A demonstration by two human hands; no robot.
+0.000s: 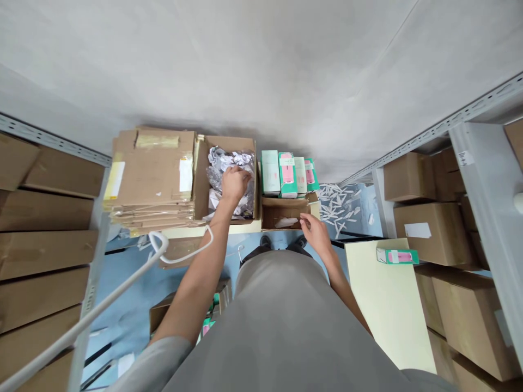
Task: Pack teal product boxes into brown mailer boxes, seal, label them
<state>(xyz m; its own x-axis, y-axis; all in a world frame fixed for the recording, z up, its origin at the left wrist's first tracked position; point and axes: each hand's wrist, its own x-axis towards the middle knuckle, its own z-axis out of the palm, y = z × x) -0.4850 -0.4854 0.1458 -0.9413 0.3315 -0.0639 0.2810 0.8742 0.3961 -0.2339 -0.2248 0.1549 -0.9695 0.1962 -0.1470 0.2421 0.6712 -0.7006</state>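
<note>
My left hand point(235, 184) is over an open cardboard box point(203, 179) filled with crumpled paper and clear plastic wrap point(220, 158). Its fingers are curled down at the filling, and what they hold, if anything, is hidden. To the right stands a smaller open carton point(281, 208), with a whitish crumpled piece point(286, 222) lying inside. My right hand point(314, 231) grips this carton's right front corner between thumb and fingers. Right behind the carton, several green-and-white product boxes point(270, 171) stand in a row, some with pink panels.
A tall stack of flattened cardboard point(159, 174) is at the left. A white curved metal rod point(102, 310) crosses the lower left. Shelves of brown cartons point(427, 231) flank both sides. One green-and-pink box point(397, 256) lies on a pale board point(388, 305). White strips point(337, 204) litter the floor.
</note>
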